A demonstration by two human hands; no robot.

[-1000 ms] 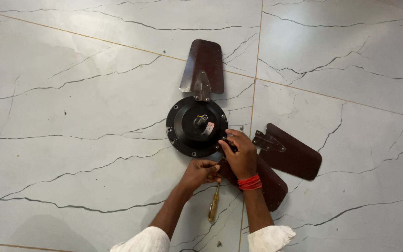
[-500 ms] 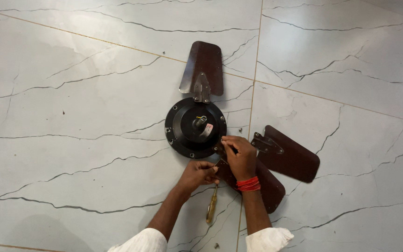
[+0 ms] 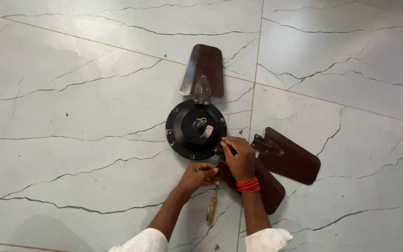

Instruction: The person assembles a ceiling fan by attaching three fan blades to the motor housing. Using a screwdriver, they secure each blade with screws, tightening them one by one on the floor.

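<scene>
1. The black fan motor (image 3: 196, 130) lay flat on the pale marble floor (image 3: 71, 93); one brown blade (image 3: 204, 70) was bolted on at its far side.
2. The right hand (image 3: 239, 157), red thread at the wrist, pinched its fingers at the motor's near rim, over the bracket of a second blade (image 3: 264, 186); what they held was too small to tell.
3. The left hand (image 3: 200, 175) curled loosely against that blade's edge; its grip I could not tell.
4. A yellow-handled screwdriver (image 3: 211, 211) lay between the forearms; a third blade (image 3: 288, 156) lay loose just beside.
</scene>
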